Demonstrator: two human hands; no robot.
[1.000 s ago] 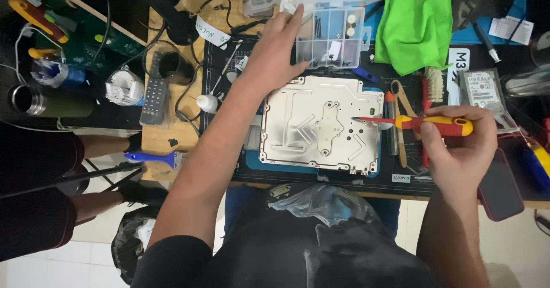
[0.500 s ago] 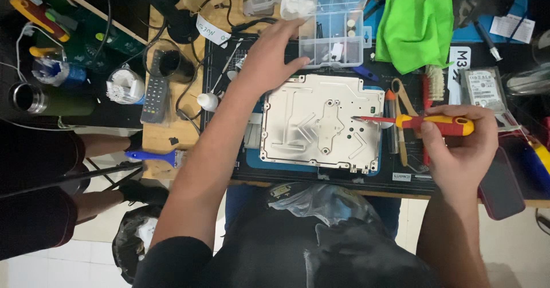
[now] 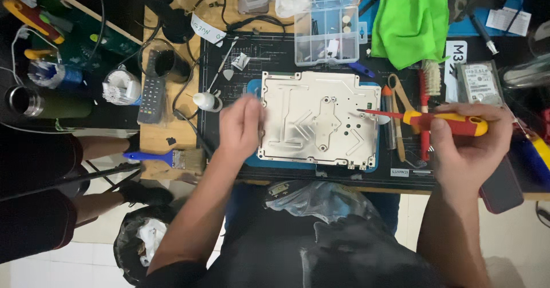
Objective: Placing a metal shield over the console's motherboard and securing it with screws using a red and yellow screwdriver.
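A silver metal shield plate (image 3: 309,122) lies flat on a blue pad (image 3: 256,87) on the black work mat. My right hand (image 3: 472,145) grips a red and yellow screwdriver (image 3: 444,122), whose tip rests at the plate's right edge. My left hand (image 3: 240,126) is blurred by motion, its fingers curled, over the plate's left edge. I cannot see if it holds anything. A clear compartment box (image 3: 326,36) with small parts stands just beyond the plate.
A green cloth (image 3: 409,18) and a hard drive (image 3: 480,83) lie at the back right. A remote (image 3: 152,87), a small white bottle (image 3: 205,100) and a blue-handled brush (image 3: 166,158) lie to the left. Another person's legs (image 3: 34,208) are at far left, and a dark phone (image 3: 501,185) is by my right wrist.
My left hand has pulled back from the clear compartment box to the plate's left edge. My right hand and the screwdriver have stayed in place.
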